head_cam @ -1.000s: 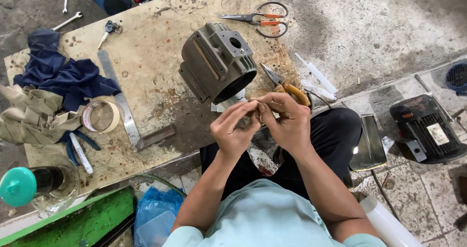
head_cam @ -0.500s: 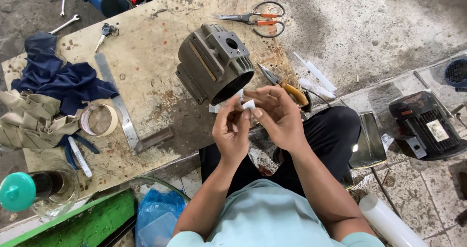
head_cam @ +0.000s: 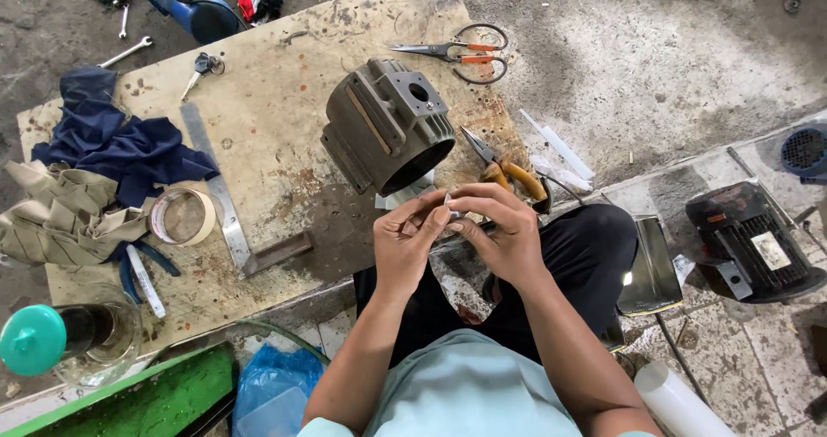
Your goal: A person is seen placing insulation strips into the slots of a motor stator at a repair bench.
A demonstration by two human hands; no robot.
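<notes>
worn plywood board (head_cam: 284,153) laid on a stained concrete floor, viewed from above a seated person. left hand (head_cam: 412,249) and right hand (head_cam: 498,235) meet over the lap, fingertips pinched together on a small white slip (head_cam: 448,201); both grips are nearly closed, thumbs against forefingers, with only the slip's tip showing between them. its kind and long axis cannot be told at this size. the slip sits at the junction of the two grips, equally near each hand. just beyond the grip, away from the body, stands a grey ribbed motor housing (head_cam: 388,127) with its open bore tilted towards the hands; white pieces (head_cam: 405,194) lie under its near rim. beyond and to the right of the grip lie yellow-handled pliers (head_cam: 508,168), white strips (head_cam: 558,151) and, farther off, orange-handled scissors (head_cam: 461,51). well to the left of the grip: a steel ruler (head_cam: 217,192), a tape roll (head_cam: 183,216), blue cloth (head_cam: 116,144).
</notes>
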